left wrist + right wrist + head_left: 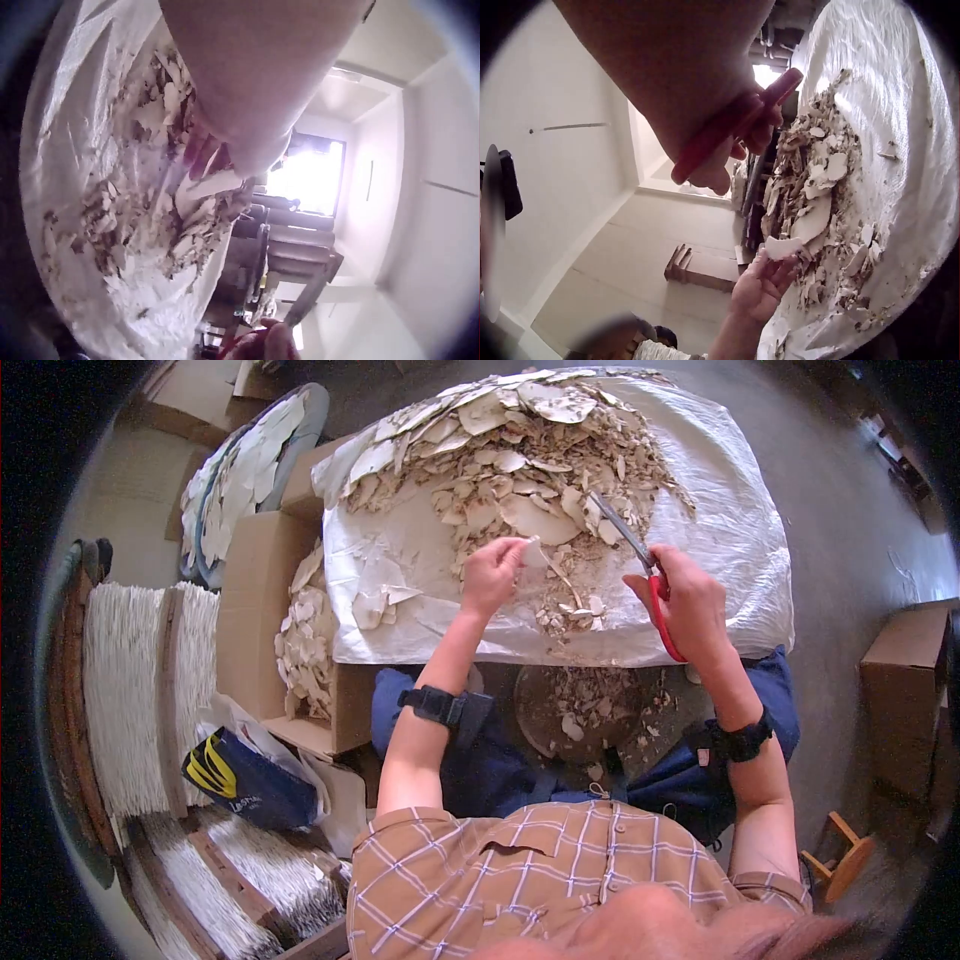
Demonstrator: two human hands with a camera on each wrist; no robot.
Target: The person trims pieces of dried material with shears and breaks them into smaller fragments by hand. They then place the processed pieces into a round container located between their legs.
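My left hand (492,575) pinches a small pale flat piece (535,553) between thumb and fingers, over the near side of the heap (520,460). In the right wrist view the same piece (783,247) stands up from the fingertips of the left hand (757,291). My right hand (688,600) grips red-handled scissors (660,622), their blades pointing up and left over the heap's right part. The blades are apart from the held piece. The left wrist view shows the left fingers partly hidden behind the forearm.
A white sheet (735,560) lies under the heap, with a few flat pieces (378,592) at its left. Beside it stands a cardboard box (245,610) of pale pieces. A blue bag (250,780) is at lower left, a round container (575,710) below the sheet, a wooden stool (850,860) at right.
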